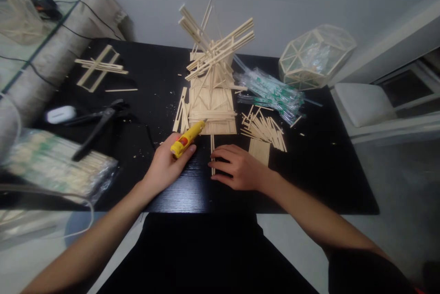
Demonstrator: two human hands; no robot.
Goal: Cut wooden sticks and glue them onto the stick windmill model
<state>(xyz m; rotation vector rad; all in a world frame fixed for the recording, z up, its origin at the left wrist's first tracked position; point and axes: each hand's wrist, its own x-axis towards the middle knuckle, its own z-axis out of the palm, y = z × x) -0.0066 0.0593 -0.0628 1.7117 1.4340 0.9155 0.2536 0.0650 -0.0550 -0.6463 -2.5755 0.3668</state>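
A yellow glue gun (188, 139) is gripped in my left hand (168, 161). Its nozzle points up and right, over the near part of a slatted wooden base. My right hand (239, 167) has its curled fingers on two thin, parallel wooden sticks (212, 142) lying on the table, and its thumb is at their near end. Behind both hands stands a windmill-like model (216, 62) of wooden sticks, with crossed blades, on the slatted base (228, 127). A bundle of loose sticks (215, 115) lies across that base.
Loose sticks (264, 129) and a small wooden panel (260, 149) lie right of my hands. Plastic wrappers (271, 90) and a polyhedral frame (314, 58) are farther back. At left are a stick cross (99, 67), black pliers-like tool (99, 129), white case (61, 114) and packaged sticks (62, 161).
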